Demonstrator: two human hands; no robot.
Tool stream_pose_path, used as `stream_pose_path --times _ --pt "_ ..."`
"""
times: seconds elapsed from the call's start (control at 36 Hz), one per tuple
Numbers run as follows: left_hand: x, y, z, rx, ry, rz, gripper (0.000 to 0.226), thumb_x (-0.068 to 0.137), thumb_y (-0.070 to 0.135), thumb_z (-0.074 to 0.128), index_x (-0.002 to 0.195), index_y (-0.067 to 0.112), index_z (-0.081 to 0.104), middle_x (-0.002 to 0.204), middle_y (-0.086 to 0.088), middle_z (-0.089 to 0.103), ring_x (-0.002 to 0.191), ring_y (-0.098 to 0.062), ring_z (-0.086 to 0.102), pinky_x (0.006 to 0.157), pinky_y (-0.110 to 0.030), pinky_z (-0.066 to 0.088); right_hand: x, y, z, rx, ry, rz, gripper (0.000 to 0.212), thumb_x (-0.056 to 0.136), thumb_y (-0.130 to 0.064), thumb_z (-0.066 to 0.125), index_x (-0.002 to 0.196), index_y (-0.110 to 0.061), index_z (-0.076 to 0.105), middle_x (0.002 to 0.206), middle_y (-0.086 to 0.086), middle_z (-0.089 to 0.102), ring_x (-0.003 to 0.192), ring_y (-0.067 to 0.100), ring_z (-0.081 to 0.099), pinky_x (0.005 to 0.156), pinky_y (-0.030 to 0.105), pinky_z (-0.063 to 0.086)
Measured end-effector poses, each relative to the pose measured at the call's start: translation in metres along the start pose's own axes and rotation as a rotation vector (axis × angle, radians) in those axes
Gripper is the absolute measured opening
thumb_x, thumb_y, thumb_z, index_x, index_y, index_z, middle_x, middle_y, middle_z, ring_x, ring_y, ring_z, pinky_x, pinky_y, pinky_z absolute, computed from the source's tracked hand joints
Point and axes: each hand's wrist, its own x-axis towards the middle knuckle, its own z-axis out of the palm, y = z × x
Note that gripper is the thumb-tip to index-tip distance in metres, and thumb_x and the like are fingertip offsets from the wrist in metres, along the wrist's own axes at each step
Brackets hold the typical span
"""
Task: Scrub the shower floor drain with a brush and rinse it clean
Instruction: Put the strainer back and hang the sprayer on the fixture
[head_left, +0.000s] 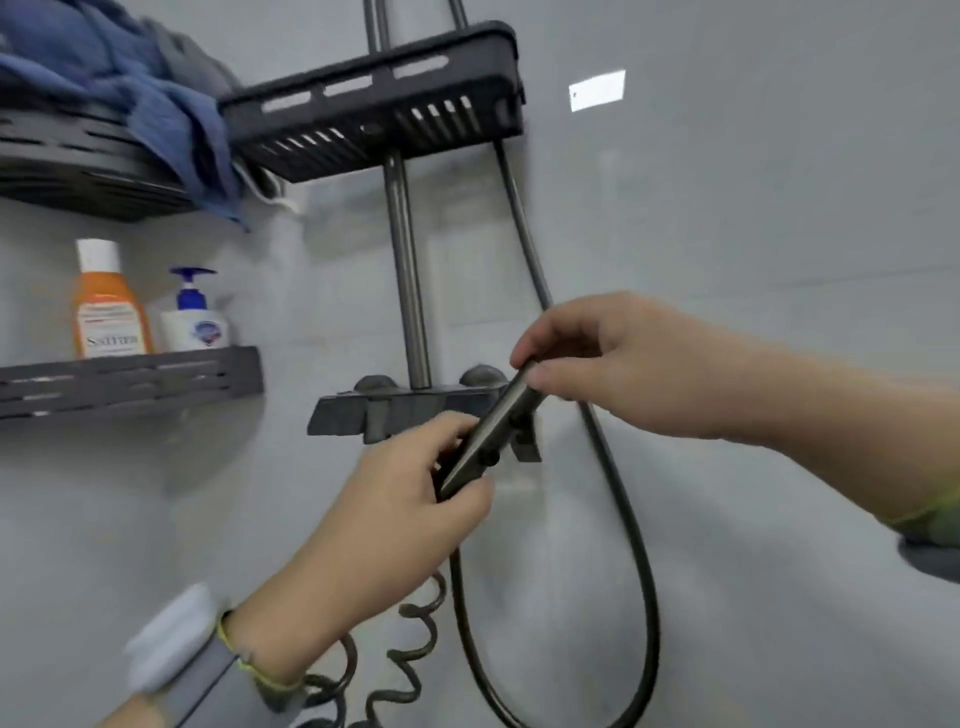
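Head view: both hands hold one dark sprayer handle (488, 431) at centre; the left hand (395, 514) grips its lower end at 7 o'clock, the right hand (613, 364) pinches its top at 2 o'clock. Best to steady it, then aim downward. Two bottles (111, 306) at 9 o'clock; drain and brush unseen.

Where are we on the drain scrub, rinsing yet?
Done: cannot tell; neither drain nor brush is in view. In hand: left hand and right hand both grip the metal spray wand by the shower valve, coiled hose hanging below. No water visible. Left: probably the rinse at least.
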Motion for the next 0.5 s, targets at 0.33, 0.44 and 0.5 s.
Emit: stream_pose_path --times 0.33,0.44,0.5 --pt "0.046 -0.054 -0.119 0.579 0.213 0.110 0.007 0.083 0.042 0.063 0.085 0.036 0.060 0.080 0.010 0.057 0.078 -0.006 0.054 0.070 -0.036 0.048 0.108 -0.066 0.034 -0.131 0.135 -0.253 0.026 0.090 -0.054 0.060 0.088 -0.031 0.071 0.070 -0.002 0.066 0.056 0.012 0.056 0.054 0.029 0.048" --pt "0.061 -0.069 -0.141 0.589 0.225 0.097 0.009 0.086 0.044 0.067 0.089 0.035 0.064 0.081 0.010 0.056 0.077 -0.004 0.056 0.071 -0.036 0.048 0.134 -0.082 0.047 -0.137 0.197 -0.309 0.023 0.092 -0.049 0.060 0.092 -0.029 0.072 0.069 -0.006 0.065 0.055 0.005 0.053 0.053 0.022 0.039" --pt "0.069 -0.076 -0.151 0.594 0.233 0.089 0.011 0.086 0.041 0.067 0.083 0.032 0.061 0.078 0.009 0.058 0.075 -0.005 0.056 0.069 -0.037 0.048 0.147 -0.088 0.052 -0.145 0.232 -0.331 0.021 0.092 -0.047 0.060 0.095 -0.030 0.073 0.073 -0.008 0.066 0.062 0.005 0.057 0.055 0.023 0.043"
